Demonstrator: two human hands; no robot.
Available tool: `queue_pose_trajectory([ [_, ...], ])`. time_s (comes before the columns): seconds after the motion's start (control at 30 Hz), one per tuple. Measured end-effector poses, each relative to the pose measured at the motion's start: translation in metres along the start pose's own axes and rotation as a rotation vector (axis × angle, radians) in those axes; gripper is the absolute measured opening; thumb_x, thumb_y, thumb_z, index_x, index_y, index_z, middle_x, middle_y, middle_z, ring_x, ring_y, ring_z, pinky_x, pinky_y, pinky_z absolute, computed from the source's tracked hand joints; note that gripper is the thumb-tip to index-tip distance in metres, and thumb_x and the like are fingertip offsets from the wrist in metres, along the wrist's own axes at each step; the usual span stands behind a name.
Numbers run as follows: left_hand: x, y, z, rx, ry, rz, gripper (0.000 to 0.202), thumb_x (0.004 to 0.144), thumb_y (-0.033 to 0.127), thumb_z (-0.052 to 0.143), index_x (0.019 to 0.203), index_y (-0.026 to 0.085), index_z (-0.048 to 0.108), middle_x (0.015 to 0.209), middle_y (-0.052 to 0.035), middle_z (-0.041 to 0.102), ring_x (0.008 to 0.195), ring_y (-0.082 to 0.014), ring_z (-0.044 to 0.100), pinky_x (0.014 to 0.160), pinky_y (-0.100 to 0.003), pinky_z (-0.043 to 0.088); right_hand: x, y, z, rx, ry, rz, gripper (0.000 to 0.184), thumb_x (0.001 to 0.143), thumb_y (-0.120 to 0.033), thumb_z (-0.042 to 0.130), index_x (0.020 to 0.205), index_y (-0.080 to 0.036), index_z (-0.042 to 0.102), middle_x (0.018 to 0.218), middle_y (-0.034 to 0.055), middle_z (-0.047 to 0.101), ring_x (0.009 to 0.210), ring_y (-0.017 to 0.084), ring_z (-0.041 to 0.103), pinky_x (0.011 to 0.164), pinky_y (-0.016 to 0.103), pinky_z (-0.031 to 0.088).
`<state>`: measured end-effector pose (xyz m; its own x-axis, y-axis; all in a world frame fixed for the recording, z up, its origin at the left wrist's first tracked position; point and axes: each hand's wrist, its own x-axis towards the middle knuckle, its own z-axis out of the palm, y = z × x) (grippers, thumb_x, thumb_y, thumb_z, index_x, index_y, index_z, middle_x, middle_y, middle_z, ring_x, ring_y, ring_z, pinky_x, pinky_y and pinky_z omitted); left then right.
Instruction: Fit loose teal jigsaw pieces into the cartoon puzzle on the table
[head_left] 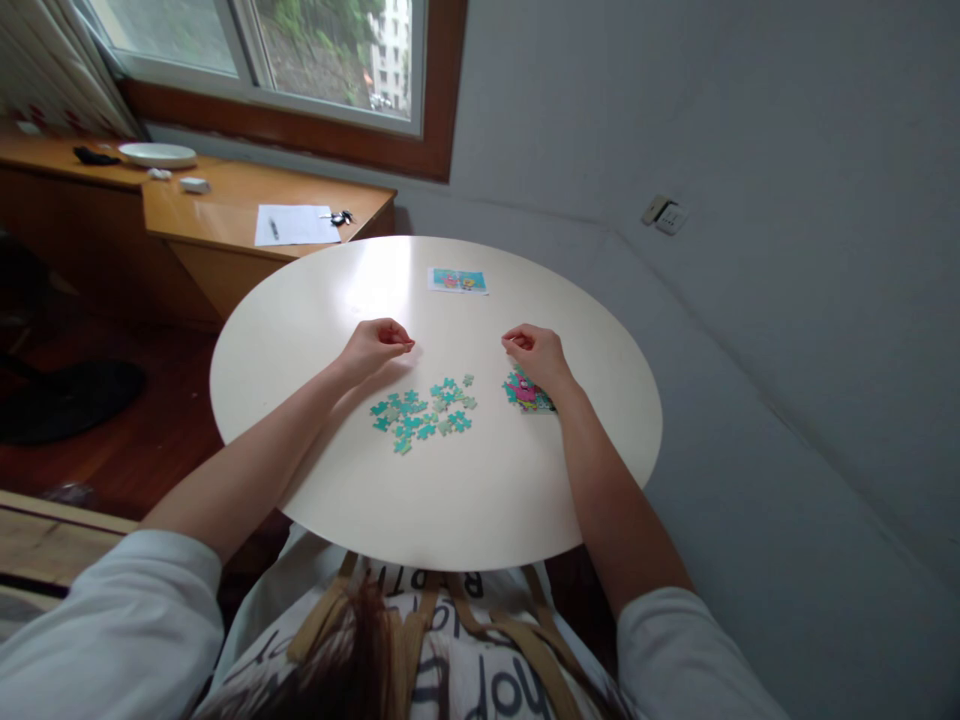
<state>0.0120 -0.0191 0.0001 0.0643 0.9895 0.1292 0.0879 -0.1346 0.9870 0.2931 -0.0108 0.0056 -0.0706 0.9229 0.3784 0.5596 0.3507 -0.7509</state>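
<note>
My left hand (375,343) hovers over the white round table (480,490), fingertips pinched together; whatever they might hold is too small to make out. Across from it, my right hand (536,353) is also closed in a pinch, and its fingertips show nothing I can name. Just below the right hand lies a partly assembled jigsaw puzzle (527,393) with a pink figure, partly covered by the hand and wrist. Loose teal and pale green puzzle pieces (425,420) are spread in a cluster between my forearms. Farther back rests a small picture card (459,281) in blue, pink and yellow.
A wooden desk (225,210) beyond the table at the left bears a paper sheet (294,226) with a pen, keys (342,217), a small white box (194,185) and a white plate (157,155). A wall with a socket (672,218) stands at the right.
</note>
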Motion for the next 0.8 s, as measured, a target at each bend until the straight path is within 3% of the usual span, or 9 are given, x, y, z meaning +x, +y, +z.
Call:
queue_pose_trajectory([
  [0.33, -0.001, 0.002, 0.0, 0.015, -0.101, 0.031, 0.023, 0.054, 0.021, 0.079, 0.064, 0.015, 0.059, 0.059, -0.0011, 0.064, 0.058, -0.0121, 0.061, 0.059, -0.026, 0.047, -0.002, -0.003, 0.005, -0.008, -0.026, -0.009, 0.012, 0.07, -0.026, 0.058, 0.072, -0.017, 0.065, 0.06, 0.0004, 0.062, 0.056, 0.013, 0.055, 0.056, 0.025, 0.042],
  [0.6, -0.001, 0.002, 0.001, -0.02, -0.108, -0.015, 0.018, 0.054, 0.01, 0.073, 0.063, 0.014, 0.057, 0.063, -0.0009, 0.066, 0.065, -0.0134, 0.064, 0.066, -0.028, 0.05, -0.006, -0.007, 0.012, -0.021, -0.057, -0.031, 0.01, 0.071, -0.022, 0.057, 0.072, -0.017, 0.066, 0.06, -0.0002, 0.062, 0.056, 0.012, 0.055, 0.057, 0.025, 0.042],
  [0.8, -0.002, 0.0, 0.001, -0.021, -0.094, -0.015, 0.016, 0.054, 0.01, 0.071, 0.063, 0.015, 0.058, 0.063, -0.0013, 0.066, 0.065, -0.0127, 0.064, 0.064, -0.026, 0.049, -0.014, -0.026, 0.023, -0.037, -0.15, -0.07, 0.011, 0.072, -0.022, 0.059, 0.074, -0.017, 0.068, 0.065, 0.0008, 0.065, 0.061, 0.012, 0.057, 0.063, 0.025, 0.044],
])
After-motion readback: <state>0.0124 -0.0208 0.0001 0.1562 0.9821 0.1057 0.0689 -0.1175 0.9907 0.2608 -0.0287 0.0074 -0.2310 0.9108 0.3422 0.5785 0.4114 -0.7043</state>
